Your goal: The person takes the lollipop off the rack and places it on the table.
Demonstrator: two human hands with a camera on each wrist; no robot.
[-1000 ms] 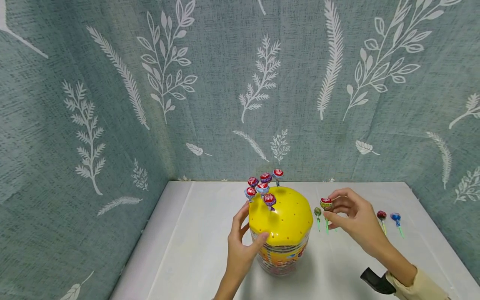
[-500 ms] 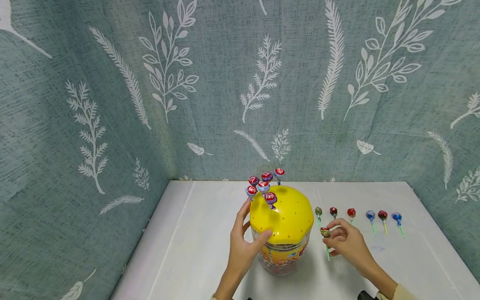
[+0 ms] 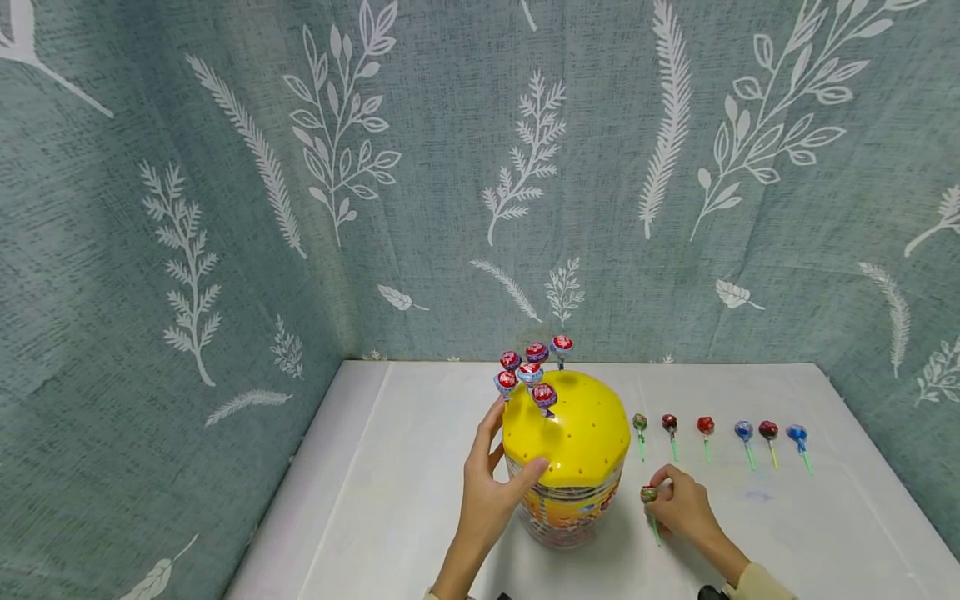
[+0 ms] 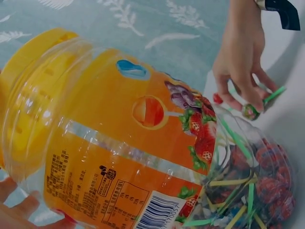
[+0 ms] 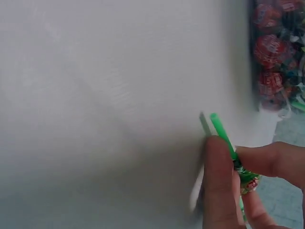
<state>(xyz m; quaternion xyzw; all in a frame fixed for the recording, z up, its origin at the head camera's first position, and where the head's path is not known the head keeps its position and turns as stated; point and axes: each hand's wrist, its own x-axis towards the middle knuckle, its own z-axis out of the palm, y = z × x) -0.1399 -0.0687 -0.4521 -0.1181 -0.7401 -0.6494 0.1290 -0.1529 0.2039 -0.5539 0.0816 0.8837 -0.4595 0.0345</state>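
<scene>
Cloth (image 3: 427,208): grey-green with white leaf sprigs, hanging behind the table (image 3: 397,467) and along its left and right edges.
Table: white, its far edge running along the foot of the cloth.
Jar (image 3: 567,510): clear, upright near the table's middle, well apart from the side edges; the left wrist view shows its orange label (image 4: 143,90), a barcode (image 4: 159,210) and wrapped sweets (image 4: 271,186) inside.
Row of lollipops (image 3: 706,426): six, toward the table's far right corner, sticks toward the near edge; wrappers from the left are green, dark red, red, blue, dark red, blue.
Yellow lid (image 3: 588,437): on the jar, dotted with small spots.
Left hand (image 3: 489,492): spread wide, gripping the jar's left side, thumb on the lid's near rim.
Right hand (image 3: 682,505): fingers drawn in, thumb and finger pinching the held lollipop (image 3: 649,494).
Cluster of lollipops (image 3: 531,372): six, heads up, toward the lid's far left rim.
Held lollipop: green-wrapped, right of the jar, nearer the near edge than the row; its green stick points that way too.
</scene>
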